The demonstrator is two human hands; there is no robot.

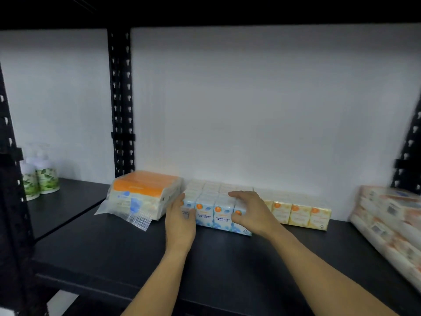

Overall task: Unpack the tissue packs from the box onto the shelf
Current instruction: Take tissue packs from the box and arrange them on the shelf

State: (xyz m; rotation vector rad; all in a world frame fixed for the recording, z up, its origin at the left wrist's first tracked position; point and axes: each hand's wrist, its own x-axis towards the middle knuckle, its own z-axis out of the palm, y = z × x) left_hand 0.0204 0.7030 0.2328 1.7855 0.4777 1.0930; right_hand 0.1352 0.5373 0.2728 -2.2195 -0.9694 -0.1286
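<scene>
- Blue-and-white plastic-wrapped multipack of mini tissue packs [217, 207] sits on the black shelf board [136, 254], back near the white rear wall [250, 99], with open board in front of it.
- My left hand [180, 221] is flat against its left end, fingers fairly straight, pressing rather than gripping.
- My right hand [249, 212] lies over the top front right corner, fingers curled down over the wrap and holding it.
- Judgement: placing step, squaring the pack into the row. Box not in view, so can't tell how many packs are left.
- Just right of it: pale yellow wrapped multipack of the same mini tissues [300, 213], front roughly in line. Can't tell if the two touch; my right hand covers the seam.
- Just left: orange-topped clear-plastic tissue bundle [145, 195], skewed, loose crinkled flap of wrap [134, 218] trailing forward on the board.
- Far right: large orange-and-white wrapped bundle [387, 222], angled, well apart.
- Left bay, past the black perforated upright [120, 99]: two white pump bottles with green leaf labels [39, 176].
- Risks:
  - Shoving left bumps the skewed orange-topped bundle further out of line, or traps its flap under the pack.
  - Uneven push from the two hands twists the pack out of the row.
  - Soft wrap: hard corner squeeze dents the packs.
</scene>
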